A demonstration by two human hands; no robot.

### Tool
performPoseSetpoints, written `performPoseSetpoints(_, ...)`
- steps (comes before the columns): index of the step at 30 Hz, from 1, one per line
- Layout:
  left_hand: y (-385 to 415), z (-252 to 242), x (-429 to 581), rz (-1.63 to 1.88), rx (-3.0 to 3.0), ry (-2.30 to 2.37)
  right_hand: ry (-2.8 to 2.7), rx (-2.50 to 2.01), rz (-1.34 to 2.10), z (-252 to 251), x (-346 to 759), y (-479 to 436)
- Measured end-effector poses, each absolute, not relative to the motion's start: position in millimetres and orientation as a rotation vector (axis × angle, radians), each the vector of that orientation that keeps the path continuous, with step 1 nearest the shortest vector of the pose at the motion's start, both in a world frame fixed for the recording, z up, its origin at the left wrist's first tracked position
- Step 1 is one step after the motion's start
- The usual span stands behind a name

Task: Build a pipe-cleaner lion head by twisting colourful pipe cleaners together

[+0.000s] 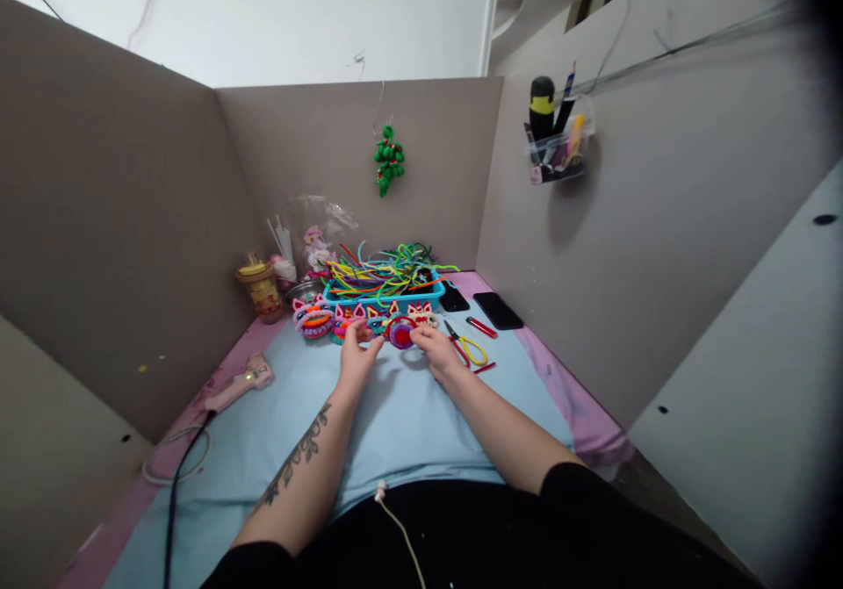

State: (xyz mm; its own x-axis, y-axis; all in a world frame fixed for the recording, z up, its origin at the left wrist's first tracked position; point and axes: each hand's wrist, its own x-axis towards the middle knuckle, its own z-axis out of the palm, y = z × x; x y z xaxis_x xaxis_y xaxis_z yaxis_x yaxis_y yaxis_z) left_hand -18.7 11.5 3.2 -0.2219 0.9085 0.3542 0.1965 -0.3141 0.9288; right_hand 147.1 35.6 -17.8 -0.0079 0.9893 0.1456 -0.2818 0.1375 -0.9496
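Observation:
Both my hands meet at a small round pipe-cleaner piece [399, 333], purple and red, held just above the light blue mat [395, 413]. My left hand [356, 354] pinches its left side with closed fingers. My right hand [435, 348] grips its right side, fingers closed too. Just behind it stands a row of finished colourful pipe-cleaner figures [314, 317]. A blue tray [382, 295] full of loose coloured pipe cleaners sits behind those.
Yellow-handled scissors [469, 347] and a red tool [482, 327] lie right of my hands, two black phones [499, 310] beyond. A pink glue gun [238, 382] with its cable lies left. A jar [262, 290] stands back left. Grey partition walls enclose the desk.

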Motion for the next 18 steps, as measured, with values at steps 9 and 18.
performPoseSetpoints(9, 4.1, 2.7, -7.7, 1.344, 1.04, 1.079, -0.879, -0.79, 1.68, -16.3, 144.3, 29.4)
performPoseSetpoints(18, 4.2, 8.1, -11.8, 1.408, 1.054, 1.129, -1.101, -0.933, 1.352, -15.2, 141.4, 25.5)
